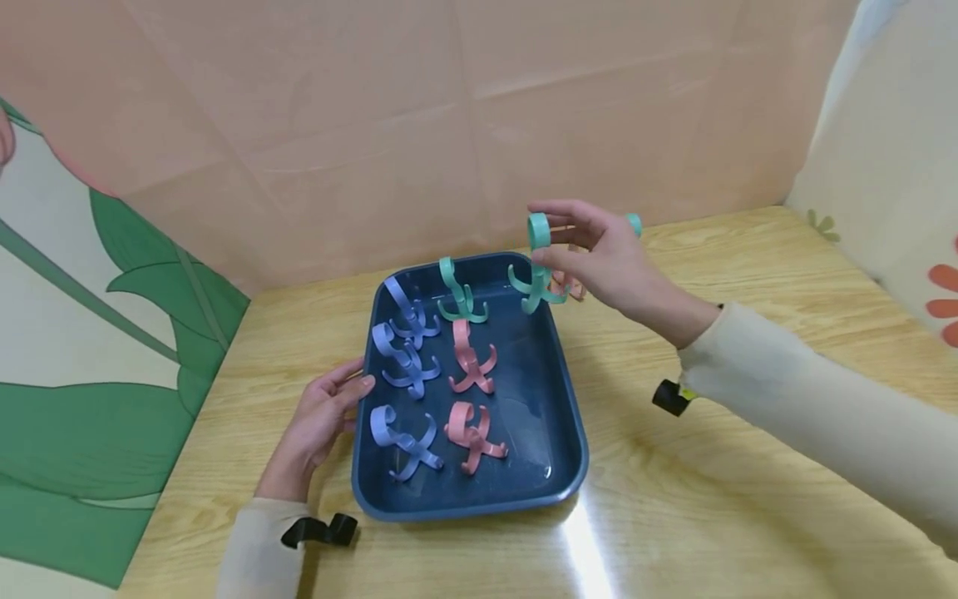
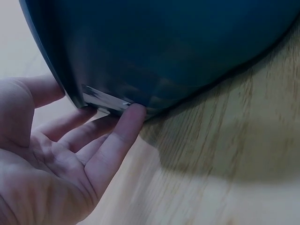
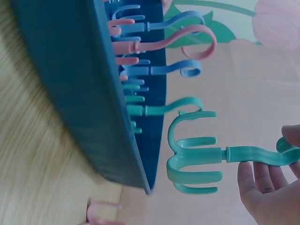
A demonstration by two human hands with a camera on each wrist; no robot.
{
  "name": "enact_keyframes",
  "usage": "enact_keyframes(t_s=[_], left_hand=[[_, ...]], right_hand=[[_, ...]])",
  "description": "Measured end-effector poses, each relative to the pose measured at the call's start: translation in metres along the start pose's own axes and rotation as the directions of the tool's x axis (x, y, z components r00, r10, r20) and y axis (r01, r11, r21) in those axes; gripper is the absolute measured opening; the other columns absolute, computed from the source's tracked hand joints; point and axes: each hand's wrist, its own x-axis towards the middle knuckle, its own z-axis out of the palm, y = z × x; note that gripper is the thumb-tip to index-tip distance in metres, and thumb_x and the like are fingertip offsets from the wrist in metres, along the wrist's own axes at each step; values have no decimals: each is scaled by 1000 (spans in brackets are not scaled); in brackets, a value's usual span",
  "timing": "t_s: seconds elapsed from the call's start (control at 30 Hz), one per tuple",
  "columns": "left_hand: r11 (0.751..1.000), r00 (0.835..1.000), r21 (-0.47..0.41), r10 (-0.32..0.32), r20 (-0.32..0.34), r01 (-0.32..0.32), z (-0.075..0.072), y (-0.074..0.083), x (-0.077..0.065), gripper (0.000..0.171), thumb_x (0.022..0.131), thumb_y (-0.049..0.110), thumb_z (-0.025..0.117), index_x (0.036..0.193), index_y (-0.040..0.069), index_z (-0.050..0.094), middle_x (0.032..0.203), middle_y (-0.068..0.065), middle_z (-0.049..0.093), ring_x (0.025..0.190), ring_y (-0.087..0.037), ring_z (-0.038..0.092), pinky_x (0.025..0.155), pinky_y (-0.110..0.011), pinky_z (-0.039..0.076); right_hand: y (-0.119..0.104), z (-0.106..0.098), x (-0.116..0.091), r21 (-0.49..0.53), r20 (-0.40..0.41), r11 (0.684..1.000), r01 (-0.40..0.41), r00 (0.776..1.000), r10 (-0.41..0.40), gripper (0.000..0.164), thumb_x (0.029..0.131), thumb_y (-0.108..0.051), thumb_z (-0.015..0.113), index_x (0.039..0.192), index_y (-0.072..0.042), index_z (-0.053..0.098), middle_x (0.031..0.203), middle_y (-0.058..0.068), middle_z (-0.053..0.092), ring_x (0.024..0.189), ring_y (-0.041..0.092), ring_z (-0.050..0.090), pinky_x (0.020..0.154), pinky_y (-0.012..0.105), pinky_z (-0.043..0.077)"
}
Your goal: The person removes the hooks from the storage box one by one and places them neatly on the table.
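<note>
My right hand (image 1: 615,259) holds a green four-pronged hook (image 1: 535,288) by its curved upper end, above the far right corner of a dark blue tray (image 1: 527,366). In the right wrist view, the hook's prongs (image 3: 197,176) hang clear of the tray's side. At the tray's left side, my left hand (image 1: 323,416) grips the rim, thumb on top and fingers against the outer wall (image 2: 154,56). Inside the tray lie three blue hooks (image 1: 412,374) along the left, two pink hooks (image 1: 471,366) beside them, and one green hook (image 1: 458,299) at the far end.
Behind my right hand, partly hidden, are a pink hook (image 1: 576,287) and the top of another green one (image 1: 634,223) on the wooden table (image 1: 674,491). A pink-covered wall (image 1: 374,125) rises behind the tray, and a leaf-patterned panel (image 1: 112,433) stands at left.
</note>
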Motion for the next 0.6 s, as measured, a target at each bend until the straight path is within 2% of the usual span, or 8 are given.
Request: enact_keyframes(t_s=[0.1, 0.37, 0.6], left_hand=[[1000, 1000, 0, -8, -5, 8, 0, 1, 1, 55, 103, 32, 60, 153, 16, 44, 142, -15, 58, 118, -27, 62, 82, -36, 57], [1000, 1000, 7, -17, -14, 17, -2, -1, 0, 55, 103, 32, 59, 153, 17, 44, 143, -14, 57, 120, -27, 61, 83, -36, 56], [999, 1000, -49, 9, -2, -9, -3, -2, -1, 53, 103, 26, 60, 152, 12, 45, 139, -18, 59, 109, -24, 68, 80, -40, 59]], right_hand=[[0, -15, -9, -8, -14, 1000, 9, 1000, -9, 49, 94, -12, 72, 141, -18, 59, 128, 7, 61, 115, 20, 61, 87, 25, 50], [8, -55, -31, -101, -65, 994, -44, 997, 37, 50, 95, -14, 71, 143, -22, 57, 129, 4, 60, 111, 14, 62, 83, 18, 51], [28, -94, -42, -195, -135, 974, -119, 986, 93, 53, 96, -17, 71, 146, -23, 54, 132, 1, 57, 113, 5, 59, 84, 12, 47]])
